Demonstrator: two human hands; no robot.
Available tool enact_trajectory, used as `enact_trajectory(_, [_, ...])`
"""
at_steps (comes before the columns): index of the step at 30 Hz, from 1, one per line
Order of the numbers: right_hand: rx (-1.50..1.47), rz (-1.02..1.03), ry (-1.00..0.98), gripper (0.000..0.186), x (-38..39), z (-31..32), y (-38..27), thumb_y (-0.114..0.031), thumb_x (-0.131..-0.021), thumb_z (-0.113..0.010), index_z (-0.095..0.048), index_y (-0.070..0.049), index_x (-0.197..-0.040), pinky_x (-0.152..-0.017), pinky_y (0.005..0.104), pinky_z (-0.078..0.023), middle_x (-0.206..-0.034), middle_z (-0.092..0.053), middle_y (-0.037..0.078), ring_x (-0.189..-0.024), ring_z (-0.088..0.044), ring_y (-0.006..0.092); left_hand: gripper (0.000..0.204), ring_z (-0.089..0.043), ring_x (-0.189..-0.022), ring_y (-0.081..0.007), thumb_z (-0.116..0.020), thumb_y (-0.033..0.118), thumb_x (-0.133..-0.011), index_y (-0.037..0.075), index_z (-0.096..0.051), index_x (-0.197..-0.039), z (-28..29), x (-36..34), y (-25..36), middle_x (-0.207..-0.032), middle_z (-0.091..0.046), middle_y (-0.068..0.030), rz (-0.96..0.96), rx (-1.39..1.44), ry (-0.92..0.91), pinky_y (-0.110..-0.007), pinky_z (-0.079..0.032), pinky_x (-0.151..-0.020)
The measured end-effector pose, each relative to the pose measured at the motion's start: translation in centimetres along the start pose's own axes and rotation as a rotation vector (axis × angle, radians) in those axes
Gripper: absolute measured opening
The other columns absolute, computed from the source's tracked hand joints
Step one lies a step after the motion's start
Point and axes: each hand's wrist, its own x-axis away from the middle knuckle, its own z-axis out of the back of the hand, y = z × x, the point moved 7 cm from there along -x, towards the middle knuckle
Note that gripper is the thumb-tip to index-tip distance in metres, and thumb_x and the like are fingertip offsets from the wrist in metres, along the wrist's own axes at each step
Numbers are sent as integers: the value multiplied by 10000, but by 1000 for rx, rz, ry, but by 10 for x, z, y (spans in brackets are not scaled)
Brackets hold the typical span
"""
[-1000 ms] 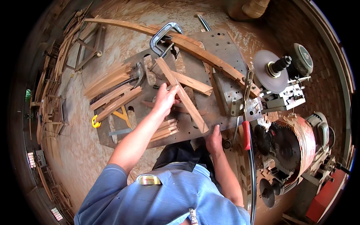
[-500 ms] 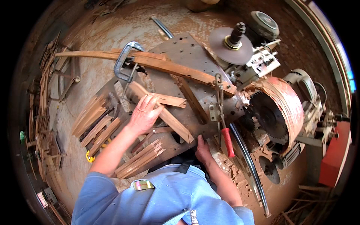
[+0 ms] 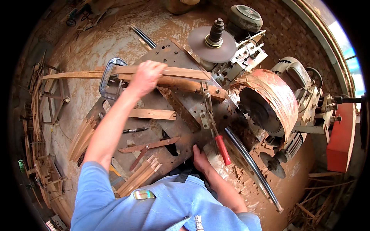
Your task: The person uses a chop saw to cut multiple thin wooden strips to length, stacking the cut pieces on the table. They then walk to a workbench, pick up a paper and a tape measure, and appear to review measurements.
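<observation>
My left hand (image 3: 146,79) is closed around a pale wooden strip (image 3: 187,73). The strip lies along the top of a longer, darker wooden bar (image 3: 177,83) fixed across the metal table (image 3: 148,134). A grey C-clamp (image 3: 105,81) grips that bar at the left. Nearer me on the table is another wooden piece (image 3: 154,114) with an angled end. At the table's front edge rests my right hand (image 3: 200,159), its thumb up against the edge and the other fingers hidden. A toggle clamp with a red handle (image 3: 222,150) stands beyond it.
Right of the table are a toothed circular saw blade (image 3: 260,109) under a wrapped guard (image 3: 283,96), a smaller blade (image 3: 273,165) and a grey disc (image 3: 210,44). Wood strips (image 3: 140,175) lie in front, beside a pen (image 3: 135,130) and a hinged wooden gauge (image 3: 152,145).
My left hand has lifted the strip off the other wooden piece and moved it away from me onto the long bar. My right hand remains at the table edge. The view has shifted.
</observation>
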Motion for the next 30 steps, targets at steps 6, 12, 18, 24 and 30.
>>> enact_trajectory(6, [-99,-31,54,659,-6,3,43,-484,-993,-415,-389,62,-1360,-1077,342,-326,-1373,-461,147,-1255,-434,227,350,-573,-1061,-282,-662,109,-792,67,-608,-1135,-81,-36,33,-1089,-639,-90,16,200,-163,-399,-452,-917])
enact_trajectory(12, [-101,-98,-13,662,3,-6,32,-497,-993,-405,-406,66,-1340,-1049,336,-354,-1338,-490,135,-1213,-469,215,319,-567,-1042,-281,-642,127,-843,63,-603,-1152,-99,-25,25,-1080,-633,-93,75,393,-138,-403,-445,-924])
enact_trajectory(18, [-37,-125,44,681,5,-10,21,-525,-989,-375,-424,57,-1339,-1047,322,-351,-1333,-496,135,-1215,-465,213,333,-550,-1071,-282,-633,197,-863,44,-599,-1156,-107,-22,20,-1115,-619,-103,95,427,-265,-410,-424,-952])
enact_trajectory(24, [107,-163,46,669,5,-7,-6,-509,-991,-373,-415,44,-1364,-1079,334,-315,-1370,-480,144,-1268,-438,240,662,-552,-1083,-298,-762,376,-732,-17,-530,-1211,-98,-30,34,-1154,-593,-145,-57,235,-269,-415,-424,-954])
enact_trajectory(30, [214,-111,90,709,-7,11,-20,-507,-942,-464,-361,12,-1413,-1131,341,-232,-1445,-407,163,-1373,-329,282,772,-582,-944,-262,-818,472,-577,16,-540,-1135,-104,-42,38,-987,-590,-107,-113,103,-112,-381,-449,-856])
